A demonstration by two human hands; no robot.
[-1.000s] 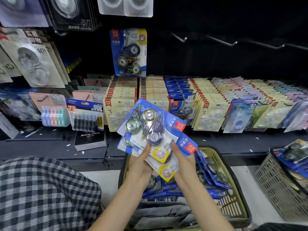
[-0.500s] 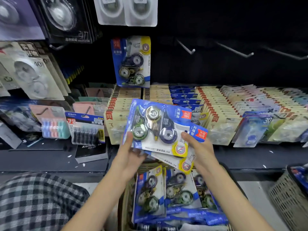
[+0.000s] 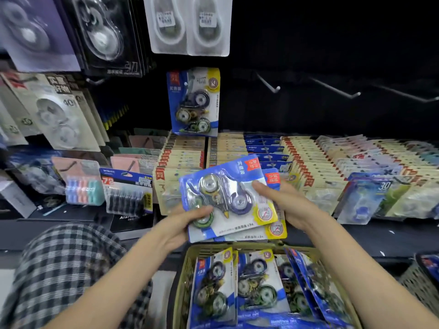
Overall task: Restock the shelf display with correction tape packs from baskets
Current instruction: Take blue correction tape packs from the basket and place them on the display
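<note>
Above the near basket [image 3: 183, 279], both hands grip a small stack of correction tape packs [image 3: 228, 198]: left hand [image 3: 183, 224] at its near-left edge, right hand [image 3: 285, 205] on its right. One matching pack [image 3: 193, 102] hangs; many remain in the basket.

Pastel eraser pack [image 3: 84, 189] stands at left of the lower row, just beside a black refill pack marked 72 [image 3: 127, 192]. Clear blister packs [image 3: 190, 23] hang at top. Three bare metal hooks [image 3: 269, 84] project from the dark back panel. Checked fabric [image 3: 64, 274] occupies the lower left corner.
</note>
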